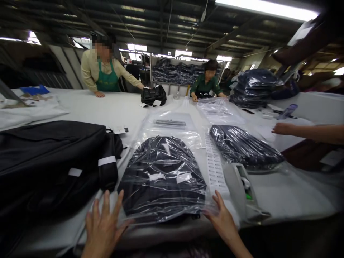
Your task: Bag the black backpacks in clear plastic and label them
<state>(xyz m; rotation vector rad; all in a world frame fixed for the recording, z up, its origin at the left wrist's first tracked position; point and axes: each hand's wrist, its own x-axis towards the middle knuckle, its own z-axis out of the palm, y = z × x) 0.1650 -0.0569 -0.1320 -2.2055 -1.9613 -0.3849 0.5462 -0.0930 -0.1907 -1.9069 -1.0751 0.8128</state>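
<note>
A dark backpack [163,179] in a clear plastic bag lies on the white table in front of me, the bag's upper part spread flat beyond it. Near its lower left corner is my left hand [103,222], fingers spread and palm down, holding nothing. My right hand [220,216] touches the plastic at the lower right corner, with thumb and fingers apart. White tags show through the film. A strip of printed labels [215,168] runs along the right side of the backpack.
Large black bags [48,161] fill the left. A grey tape dispenser [243,190] and a wrapped bag [244,147] lie to the right. Two people stand across the table [113,104]; another person's arm [309,132] reaches in from the right. Wrapped bags [254,87] are stacked behind.
</note>
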